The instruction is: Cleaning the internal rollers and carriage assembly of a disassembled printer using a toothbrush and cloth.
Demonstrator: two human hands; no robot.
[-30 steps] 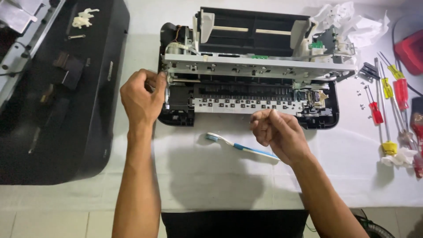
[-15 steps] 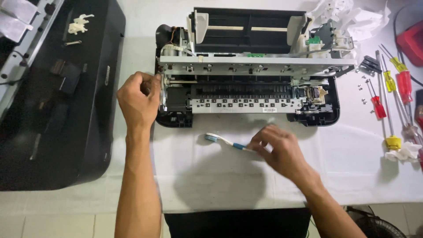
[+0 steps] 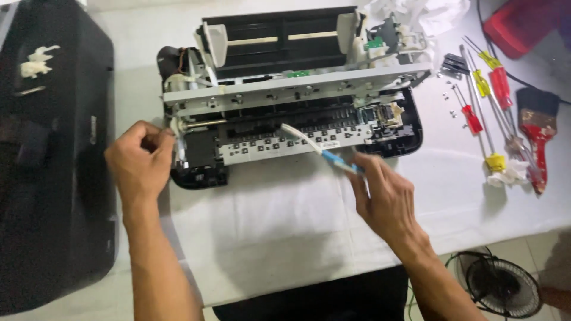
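Right hand [image 3: 386,199] grips toothbrush [image 3: 318,148], bristles inside opened printer [image 3: 291,113]; left hand [image 3: 140,160] pinches its left-end gear. Cover off, screwdrivers [image 3: 485,101] lie right; brushing under way, reassembly outstanding.

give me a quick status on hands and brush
Left hand grips printer's left end. Right hand holds toothbrush, bristles on roller area. Nothing blocking.

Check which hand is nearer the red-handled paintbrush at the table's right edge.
Right. The right hand, holding a toothbrush, sits mid-table left of the paintbrush; the left hand is at the opened printer's far left end.
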